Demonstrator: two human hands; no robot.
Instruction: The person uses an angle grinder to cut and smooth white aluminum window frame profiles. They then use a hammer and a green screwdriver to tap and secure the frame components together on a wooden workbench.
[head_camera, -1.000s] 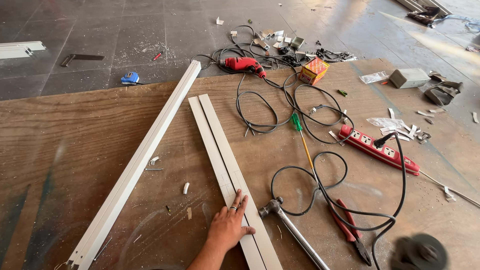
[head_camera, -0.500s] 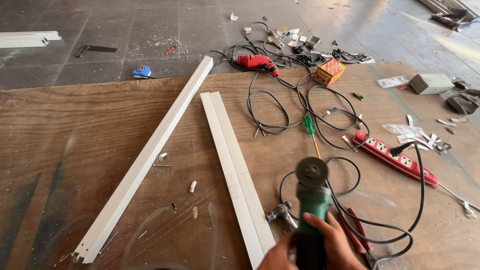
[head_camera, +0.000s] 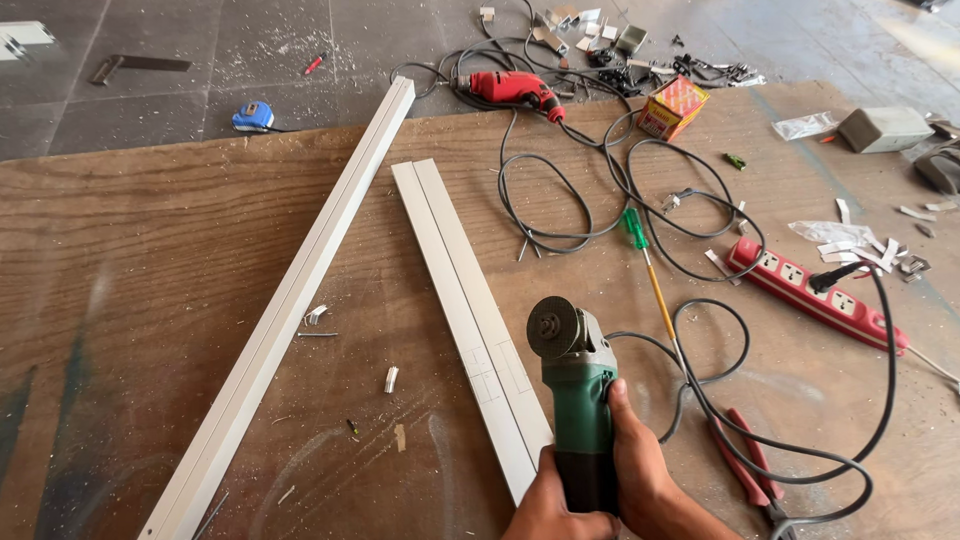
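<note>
A long white plastic channel (head_camera: 285, 310) lies diagonally across the left half of the brown plywood board (head_camera: 120, 260), from the near edge up past the far edge. Just right of it, a shorter flat white plastic strip (head_camera: 465, 300) runs from mid-board toward the near edge; pencil marks cross it close to its near end.

At the near edge, right of centre, the left hand (head_camera: 555, 505) and right hand (head_camera: 650, 480) both clench the body of a green angle grinder (head_camera: 578, 400). The grinder has a green plastic body, a grey metal gear head and a dark round disc facing up and left. Its head sits just beside the strip's right edge; whether the disc touches the strip cannot be told. A black cord (head_camera: 740, 440) loops away from the grinder.

Further right lie a green-handled screwdriver (head_camera: 645, 262), red-handled pliers (head_camera: 745, 465) and a red power strip (head_camera: 815, 295). A red drill (head_camera: 510, 90) lies beyond the far edge.
</note>
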